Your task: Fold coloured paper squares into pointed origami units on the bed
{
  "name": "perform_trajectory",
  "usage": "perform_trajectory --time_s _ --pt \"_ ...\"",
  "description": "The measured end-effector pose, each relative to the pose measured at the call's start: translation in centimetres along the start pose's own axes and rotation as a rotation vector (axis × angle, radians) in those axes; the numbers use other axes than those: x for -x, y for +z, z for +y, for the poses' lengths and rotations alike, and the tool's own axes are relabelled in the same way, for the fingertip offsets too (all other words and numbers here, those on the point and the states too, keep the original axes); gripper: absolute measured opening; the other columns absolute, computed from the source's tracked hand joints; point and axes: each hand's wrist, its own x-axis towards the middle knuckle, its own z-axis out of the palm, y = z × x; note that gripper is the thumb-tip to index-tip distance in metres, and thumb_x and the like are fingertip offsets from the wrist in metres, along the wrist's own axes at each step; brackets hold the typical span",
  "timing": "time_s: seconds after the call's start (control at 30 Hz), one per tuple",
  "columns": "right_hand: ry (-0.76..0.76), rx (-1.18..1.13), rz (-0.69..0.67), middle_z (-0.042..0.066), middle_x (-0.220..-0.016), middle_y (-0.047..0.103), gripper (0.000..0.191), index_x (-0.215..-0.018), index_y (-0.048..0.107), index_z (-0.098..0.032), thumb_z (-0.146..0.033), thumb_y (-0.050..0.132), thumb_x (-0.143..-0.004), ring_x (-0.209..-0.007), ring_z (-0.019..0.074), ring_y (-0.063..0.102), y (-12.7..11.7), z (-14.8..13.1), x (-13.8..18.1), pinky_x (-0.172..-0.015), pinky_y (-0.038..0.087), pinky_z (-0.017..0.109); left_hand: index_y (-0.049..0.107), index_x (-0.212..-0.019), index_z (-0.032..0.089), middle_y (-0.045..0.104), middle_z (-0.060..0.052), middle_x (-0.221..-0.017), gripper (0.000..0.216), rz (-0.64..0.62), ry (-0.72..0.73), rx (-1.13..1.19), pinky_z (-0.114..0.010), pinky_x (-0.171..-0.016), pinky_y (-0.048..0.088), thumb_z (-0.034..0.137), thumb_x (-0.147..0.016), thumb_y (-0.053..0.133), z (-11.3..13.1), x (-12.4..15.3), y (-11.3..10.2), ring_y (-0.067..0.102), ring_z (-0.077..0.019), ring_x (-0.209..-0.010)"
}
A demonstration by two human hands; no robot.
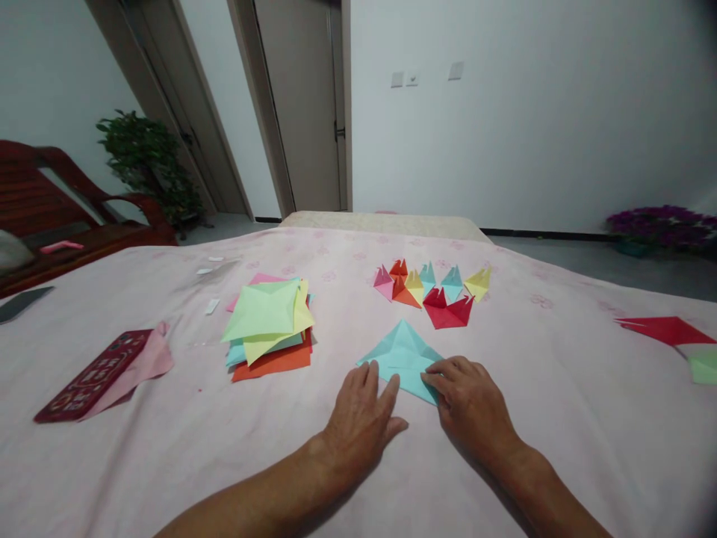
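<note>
Light-blue folded paper triangle (400,353) lies flat on pink tablecloth (532,418), front centre. Left hand (361,420) is spread flat, fingertips on its near edge. Right hand (469,403) is loosely curled, pressing its right corner, gripping nothing.

Hands: two, left hand (358,420) and right hand (470,407).
Blue folded sheet (403,357): one.
Paper stack (269,323): one.
Small folded figures (429,290): about eight.
Red phone case (84,382): one.
Loose sheets at right edge: two, red sheet (664,329), green sheet (704,366).
Wall switches (412,78): three.

Light-blue folded paper triangle (404,358) lies flat, apex pointing away, on the pink cloth.
</note>
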Motion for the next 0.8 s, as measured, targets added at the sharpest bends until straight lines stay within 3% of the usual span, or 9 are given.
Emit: perform_trajectory --time_s 0.13,0.27,0.37,0.5,0.63,0.73,0.8 --pt "0.115 -0.043 -0.048 0.005 -0.095 0.072 0.034 -0.091 0.073 -0.025 -0.005 0.050 -0.076 -0.092 0.0241 0.060 0.1 1.2 -1.0 -0.081 0.043 0.038 0.040 -0.146 0.024 0.042 -0.022 -0.148 0.076 0.001 -0.016 0.006 -0.058 -0.107 0.037 0.065 -0.083 0.055 0.4 0.7 1.1 0.041 -0.0398 -0.136" --pt "0.214 -0.119 -0.037 0.008 -0.117 0.068 0.040 -0.122 0.064 -0.023 -0.022 0.053 -0.083 -0.108 0.0279 0.059 1.0 2.6 -4.0 -0.091 0.045 0.041 0.033 -0.149 0.026 0.035 -0.022 -0.154 0.079 -0.013 -0.005 0.029 -0.061 -0.109 0.032 0.066 -0.084 0.053 0.1 0.9 1.8 0.033 -0.0418 -0.141" --pt "0.289 -0.227 -0.051 0.012 -0.126 0.063 0.064 -0.139 0.050 -0.020 -0.034 0.065 -0.079 -0.116 0.0308 0.056 2.5 3.3 -6.8 -0.095 0.044 0.043 0.032 -0.150 0.027 0.033 -0.023 -0.154 0.078 -0.037 -0.001 0.056 -0.063 -0.110 0.030 0.065 -0.085 0.052 -0.1 0.8 1.8 0.030 -0.0435 -0.142" --pt "0.489 -0.482 -0.120 0.009 -0.108 0.068 0.084 -0.144 0.043 -0.017 -0.031 0.074 -0.067 -0.095 0.0243 0.065 4.7 3.7 -9.5 -0.077 0.049 0.033 0.033 -0.150 0.029 0.034 -0.021 -0.154 0.074 -0.044 -0.006 0.062 -0.064 -0.109 0.030 0.064 -0.087 0.050 -0.1 0.7 1.4 0.031 -0.0441 -0.141" --pt "0.520 -0.738 -0.111 0.002 -0.080 0.068 0.067 -0.129 0.060 -0.015 -0.016 0.065 -0.062 -0.067 0.0168 0.062 5.3 3.4 -9.8 -0.057 0.043 0.025 0.035 -0.148 0.031 0.038 -0.019 -0.152 0.069 -0.046 -0.015 0.054 -0.065 -0.109 0.029 0.061 -0.089 0.050 -0.2 0.5 1.0 0.033 -0.0432 -0.140" --pt "0.457 -0.929 -0.143 0.003 -0.075 0.070 0.044 -0.101 0.075 -0.015 -0.013 0.058 -0.061 -0.067 0.0169 0.062 4.9 3.2 -9.0 -0.057 0.044 0.024 0.037 -0.147 0.032 0.039 -0.018 -0.152 0.064 -0.049 -0.020 0.050 -0.065 -0.109 0.028 0.058 -0.090 0.050 -0.2 0.5 0.9 0.034 -0.0428 -0.140" --pt "0.399 -0.929 -0.119 0.004 -0.078 0.070 0.031 -0.084 0.077 -0.017 -0.014 0.056 -0.061 -0.073 0.0179 0.063 4.5 3.2 -8.5 -0.062 0.047 0.025 0.037 -0.146 0.032 0.039 -0.018 -0.151 0.062 -0.047 -0.021 0.046 -0.064 -0.108 0.029 0.056 -0.091 0.050 -0.2 0.5 0.8 0.034 -0.0422 -0.139"
